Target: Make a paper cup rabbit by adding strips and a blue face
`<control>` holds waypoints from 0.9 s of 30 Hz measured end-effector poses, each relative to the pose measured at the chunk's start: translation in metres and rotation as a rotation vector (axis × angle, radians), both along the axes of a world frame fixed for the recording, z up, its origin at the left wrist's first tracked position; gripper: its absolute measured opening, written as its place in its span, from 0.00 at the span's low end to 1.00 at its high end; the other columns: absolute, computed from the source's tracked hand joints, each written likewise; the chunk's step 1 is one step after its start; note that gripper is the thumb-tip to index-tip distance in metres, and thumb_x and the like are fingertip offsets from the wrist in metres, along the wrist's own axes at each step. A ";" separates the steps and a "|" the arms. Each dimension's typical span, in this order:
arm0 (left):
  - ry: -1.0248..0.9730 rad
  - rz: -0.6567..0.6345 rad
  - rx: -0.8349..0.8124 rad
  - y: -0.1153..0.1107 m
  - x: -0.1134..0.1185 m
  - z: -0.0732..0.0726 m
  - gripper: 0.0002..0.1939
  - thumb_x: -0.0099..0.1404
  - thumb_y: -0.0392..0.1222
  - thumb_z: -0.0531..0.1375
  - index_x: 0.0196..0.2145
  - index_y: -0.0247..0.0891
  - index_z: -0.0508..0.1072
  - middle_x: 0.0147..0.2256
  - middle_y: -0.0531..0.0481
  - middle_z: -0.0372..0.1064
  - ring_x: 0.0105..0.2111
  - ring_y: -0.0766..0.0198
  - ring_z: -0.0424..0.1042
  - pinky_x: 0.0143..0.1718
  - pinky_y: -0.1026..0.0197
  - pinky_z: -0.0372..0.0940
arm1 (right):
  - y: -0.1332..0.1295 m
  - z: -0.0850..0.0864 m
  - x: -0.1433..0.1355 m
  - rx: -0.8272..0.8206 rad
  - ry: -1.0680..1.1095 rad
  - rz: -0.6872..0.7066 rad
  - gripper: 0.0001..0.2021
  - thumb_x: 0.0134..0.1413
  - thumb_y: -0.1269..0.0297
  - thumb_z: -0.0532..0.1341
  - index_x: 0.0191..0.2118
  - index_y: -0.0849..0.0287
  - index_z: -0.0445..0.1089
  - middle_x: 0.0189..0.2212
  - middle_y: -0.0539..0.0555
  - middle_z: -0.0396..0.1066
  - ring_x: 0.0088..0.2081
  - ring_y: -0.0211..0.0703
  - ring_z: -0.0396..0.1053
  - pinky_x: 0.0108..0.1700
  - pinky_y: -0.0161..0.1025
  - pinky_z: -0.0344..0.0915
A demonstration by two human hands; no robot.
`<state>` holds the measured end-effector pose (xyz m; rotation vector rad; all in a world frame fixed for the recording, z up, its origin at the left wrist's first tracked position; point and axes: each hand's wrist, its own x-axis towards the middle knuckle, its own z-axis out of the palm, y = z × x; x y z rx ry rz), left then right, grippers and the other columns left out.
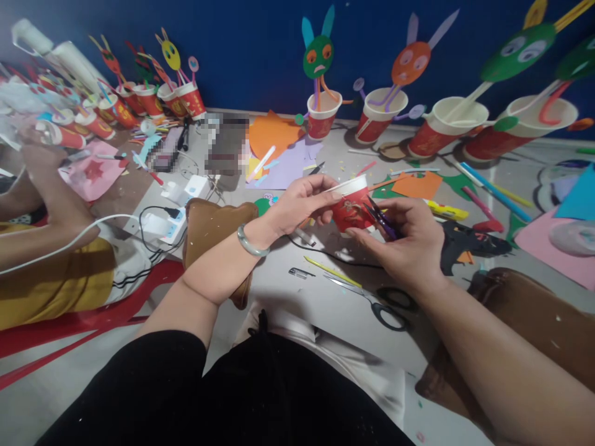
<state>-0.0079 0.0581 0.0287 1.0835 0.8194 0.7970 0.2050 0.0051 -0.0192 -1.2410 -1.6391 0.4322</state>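
A red paper cup (349, 207) with a white rim is tilted over the table at the centre. My left hand (300, 207), below a pale bangle, grips the cup by its rim on the left side. In my right hand (406, 238) are small scissors with purple handles (385, 224), their blades against the right side of the cup. The fingertips of my right hand are close to the cup's base. Larger black-handled scissors (388, 316) lie on the table below the hands, beside a yellow strip (332, 271).
Cups with paper-faced figures, such as one green-faced figure (318, 57), line the back wall. Orange paper (274, 133), a black glue gun (469, 241) and a power strip (174, 223) lie around. Another person's arm (60, 179) is at the left.
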 end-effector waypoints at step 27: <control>-0.017 -0.056 -0.100 -0.001 0.006 -0.008 0.14 0.70 0.48 0.67 0.37 0.38 0.69 0.24 0.56 0.74 0.25 0.71 0.77 0.32 0.68 0.71 | -0.002 0.012 0.004 0.000 -0.223 -0.072 0.17 0.61 0.48 0.69 0.51 0.50 0.77 0.43 0.59 0.82 0.39 0.56 0.79 0.41 0.51 0.73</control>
